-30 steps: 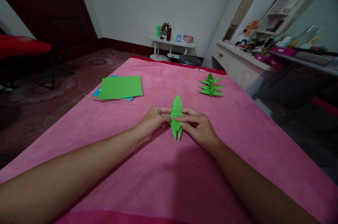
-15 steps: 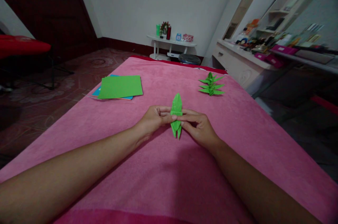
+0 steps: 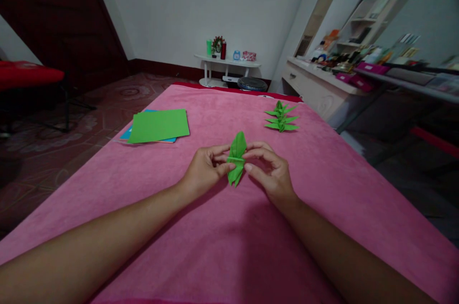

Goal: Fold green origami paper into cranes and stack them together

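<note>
A folded green origami paper piece (image 3: 237,147), leaf-shaped at the top with pointed tips at the bottom and a band across its middle, is held up over the pink cloth. My left hand (image 3: 206,168) pinches its left side, thumb in front and fingers behind. At the right edge, my right hand (image 3: 270,170) has its curled fingertips against the paper, the thumb tip close beside it. Farther back on the right lie several finished-looking green folded paper pieces (image 3: 281,122) with spiky points, set in a row.
A stack of paper sheets with a green sheet (image 3: 159,126) on top lies at the left of the pink cloth (image 3: 201,242). Beyond the far edge stands a small white table (image 3: 229,60). A cluttered white dresser (image 3: 319,81) is at the right, a red chair (image 3: 30,74) at the left.
The folded paper has turned and tilted slightly between my hands. My right thumb has drawn back from its front, and the right fingers are more curled. The whole view has shifted a little.
</note>
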### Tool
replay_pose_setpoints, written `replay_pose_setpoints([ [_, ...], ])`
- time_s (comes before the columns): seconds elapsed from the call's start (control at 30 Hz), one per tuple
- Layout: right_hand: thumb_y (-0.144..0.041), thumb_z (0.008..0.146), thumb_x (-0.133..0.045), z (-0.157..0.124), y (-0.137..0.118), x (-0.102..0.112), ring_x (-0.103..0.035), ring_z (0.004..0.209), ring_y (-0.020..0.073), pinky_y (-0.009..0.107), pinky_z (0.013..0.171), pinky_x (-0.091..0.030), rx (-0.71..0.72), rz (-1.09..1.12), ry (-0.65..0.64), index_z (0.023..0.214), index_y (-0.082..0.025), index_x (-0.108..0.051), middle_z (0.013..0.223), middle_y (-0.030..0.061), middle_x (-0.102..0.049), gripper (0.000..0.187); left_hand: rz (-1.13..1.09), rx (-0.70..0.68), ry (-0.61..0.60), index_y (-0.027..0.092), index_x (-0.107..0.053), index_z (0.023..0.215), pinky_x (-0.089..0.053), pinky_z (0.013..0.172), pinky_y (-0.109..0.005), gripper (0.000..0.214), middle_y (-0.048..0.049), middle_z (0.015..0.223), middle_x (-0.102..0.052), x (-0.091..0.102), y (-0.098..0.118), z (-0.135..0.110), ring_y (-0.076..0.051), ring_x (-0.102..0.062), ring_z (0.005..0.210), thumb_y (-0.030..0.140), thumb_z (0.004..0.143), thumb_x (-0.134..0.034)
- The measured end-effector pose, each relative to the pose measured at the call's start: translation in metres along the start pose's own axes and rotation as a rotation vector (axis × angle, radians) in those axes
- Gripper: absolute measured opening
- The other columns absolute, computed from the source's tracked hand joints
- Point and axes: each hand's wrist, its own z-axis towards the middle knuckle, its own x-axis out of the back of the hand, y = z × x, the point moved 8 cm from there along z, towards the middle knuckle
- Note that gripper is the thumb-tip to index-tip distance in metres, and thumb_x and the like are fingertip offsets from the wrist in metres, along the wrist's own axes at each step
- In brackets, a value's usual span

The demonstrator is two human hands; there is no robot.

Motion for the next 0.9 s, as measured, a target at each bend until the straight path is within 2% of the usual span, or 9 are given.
replay_pose_setpoints([
  [0.17,-0.022,0.076,-0.068,0.003,-0.004,0.0,-0.057,0.083,0.0172,0.033,0.079,-0.047,0.035,-0.135,0.047,0.08,-0.023,-0.07,0.083,0.0032,-0.057,0.005,0.039,0.015,0.016,0.012,-0.059,0.122,-0.049,0.063,-0.022,0.057,-0.0055,0.082,-0.073,0.0,-0.002,-0.003,-0.013,-0.065,0.065,0.015,0.067,-0.072],
  [0.33,-0.023,0.076,-0.068,0.004,-0.002,-0.001,-0.057,0.076,0.0166,0.032,0.073,-0.047,0.021,-0.15,0.041,0.075,-0.021,-0.069,0.076,0.0024,-0.058,0.002,0.068,0.011,0.018,0.012,-0.056,0.126,-0.048,0.062,-0.022,0.061,-0.0048,0.08,-0.072,0.001,-0.003,-0.003,-0.013,-0.064,0.064,0.016,0.067,-0.072],
  [0.53,-0.017,0.077,-0.064,0.003,0.001,-0.003,-0.056,0.077,0.0164,0.03,0.072,-0.045,0.014,-0.125,0.035,0.071,-0.02,-0.065,0.076,0.0024,-0.058,0.007,0.088,0.022,-0.001,0.01,-0.054,0.127,-0.045,0.058,-0.019,0.062,-0.0021,0.072,-0.07,-0.002,-0.002,-0.003,-0.01,-0.06,0.058,0.014,0.068,-0.07],
  [0.7,-0.014,0.077,-0.06,0.0,-0.003,-0.002,-0.052,0.067,0.0141,0.028,0.067,-0.042,0.012,-0.17,0.056,0.063,-0.019,-0.058,0.068,-0.0002,-0.054,0.016,0.068,0.043,-0.063,0.01,-0.05,0.131,-0.044,0.055,-0.02,0.068,-0.0013,0.068,-0.069,-0.007,-0.004,-0.006,-0.01,-0.059,0.054,0.016,0.067,-0.072],
  [0.8,-0.019,0.078,-0.061,0.0,0.003,-0.004,-0.051,0.066,0.0134,0.026,0.064,-0.042,-0.056,-0.151,0.05,0.062,-0.019,-0.055,0.066,-0.0005,-0.053,0.017,0.037,0.094,-0.06,0.011,-0.047,0.133,-0.043,0.054,-0.02,0.074,-0.0011,0.067,-0.069,-0.005,-0.008,-0.005,-0.01,-0.058,0.052,0.019,0.065,-0.075],
  [0.9,-0.03,0.075,-0.065,-0.002,0.02,-0.007,-0.05,0.059,0.0113,0.023,0.055,-0.042,-0.219,0.009,0.064,0.069,-0.019,-0.054,0.065,-0.0023,-0.052,0.017,-0.016,0.162,-0.042,0.012,-0.046,0.134,-0.042,0.054,-0.02,0.077,-0.0013,0.067,-0.069,-0.002,-0.011,-0.003,-0.009,-0.058,0.052,0.019,0.064,-0.077],
])
